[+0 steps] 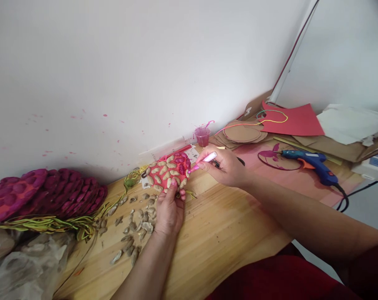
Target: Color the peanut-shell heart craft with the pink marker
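Observation:
My left hand [170, 208] grips the near edge of a red disc [162, 180] covered with peanut shells, thumb on top and fingers beneath. Most shells on it are plain tan; several at its upper right are painted magenta. In my right hand [225, 166] is a paintbrush [210, 157] with a white handle end and pink lower part. Its tip meets a shell at the disc's right edge. Just beyond my right hand stands a clear plastic cup [202, 136] stained with magenta paint.
Loose peanut shells [139, 225] are scattered left of my left wrist. Finished-looking magenta discs [70, 191] lean in a row at the left, beside yellow-green cords [51, 223] and a plastic bag [33, 266]. Rightward lie cardboard rounds [243, 131], red paper [306, 121] and a blue glue gun [314, 162].

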A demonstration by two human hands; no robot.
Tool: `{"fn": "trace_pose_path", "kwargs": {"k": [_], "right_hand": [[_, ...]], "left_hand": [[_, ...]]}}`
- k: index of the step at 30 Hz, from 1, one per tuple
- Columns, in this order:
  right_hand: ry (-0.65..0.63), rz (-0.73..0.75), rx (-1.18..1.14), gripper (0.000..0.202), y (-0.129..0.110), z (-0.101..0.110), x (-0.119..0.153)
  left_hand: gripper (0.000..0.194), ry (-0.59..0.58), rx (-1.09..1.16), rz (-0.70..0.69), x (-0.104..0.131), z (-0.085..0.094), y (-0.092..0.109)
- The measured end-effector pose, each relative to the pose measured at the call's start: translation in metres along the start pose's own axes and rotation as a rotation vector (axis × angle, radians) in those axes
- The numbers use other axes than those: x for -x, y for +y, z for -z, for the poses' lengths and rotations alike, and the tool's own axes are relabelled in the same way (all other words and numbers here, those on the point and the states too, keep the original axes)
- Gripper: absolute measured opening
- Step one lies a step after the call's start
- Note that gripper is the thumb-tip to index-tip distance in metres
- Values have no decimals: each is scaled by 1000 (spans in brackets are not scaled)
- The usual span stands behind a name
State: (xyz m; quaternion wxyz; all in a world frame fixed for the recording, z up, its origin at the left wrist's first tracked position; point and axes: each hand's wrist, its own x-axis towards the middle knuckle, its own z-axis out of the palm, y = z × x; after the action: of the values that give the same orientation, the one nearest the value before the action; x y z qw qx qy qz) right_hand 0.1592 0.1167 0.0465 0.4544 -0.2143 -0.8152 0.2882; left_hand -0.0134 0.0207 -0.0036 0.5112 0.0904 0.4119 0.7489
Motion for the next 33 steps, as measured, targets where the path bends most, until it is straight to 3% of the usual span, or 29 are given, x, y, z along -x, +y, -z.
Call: {"fn": "trace_pose_path", "kwargs": {"k": [20, 26, 33], "right_hand": [[-39, 29, -9, 9, -3, -3, 2], [20, 88, 85, 6, -2, -3, 1], [-12, 49, 47, 7, 2, -3, 1]], "left_hand": [[38, 9, -11, -24, 2, -2, 0], [43, -12, -28, -46, 3, -1, -2], [42, -29, -47, -65, 3, 0, -5]]}}
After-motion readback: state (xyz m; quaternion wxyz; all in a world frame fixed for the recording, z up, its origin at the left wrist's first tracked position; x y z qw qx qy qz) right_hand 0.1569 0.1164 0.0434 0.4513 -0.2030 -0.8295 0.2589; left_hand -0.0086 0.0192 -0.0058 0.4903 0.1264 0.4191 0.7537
